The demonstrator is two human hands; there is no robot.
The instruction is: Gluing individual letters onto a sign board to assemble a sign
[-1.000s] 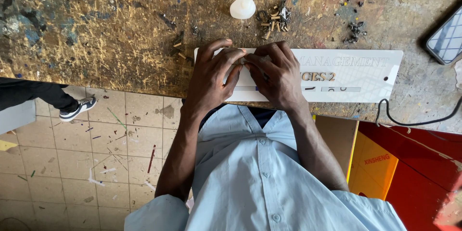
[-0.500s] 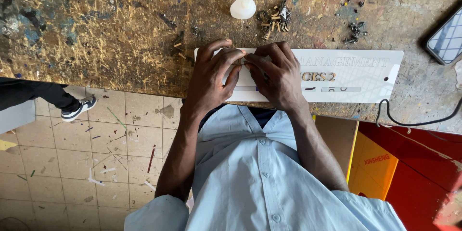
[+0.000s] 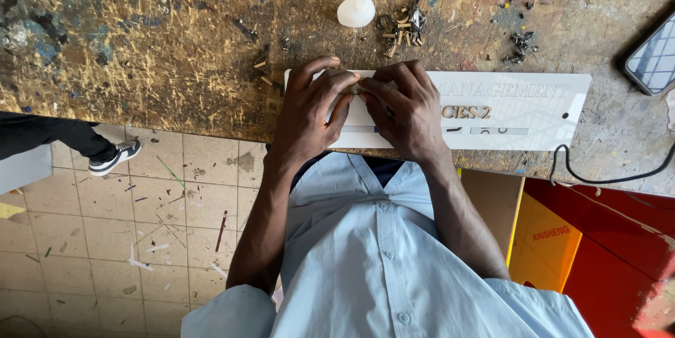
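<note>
Two hands meet over the white sign plate (image 3: 520, 116) I watch from afar: my left hand (image 3: 313, 109) and right hand (image 3: 404, 109) press fingertips together, pinching something too small to make out. Behind them sit a white glue bottle (image 3: 356, 10) and a heap of small cut letters (image 3: 402, 27); a phone (image 3: 650, 56) and black cable (image 3: 605, 176) lie right. Paint-scarred workbench (image 3: 140, 49), littered tiled floor (image 3: 105, 239). Nothing has shifted since half a second ago.
</note>
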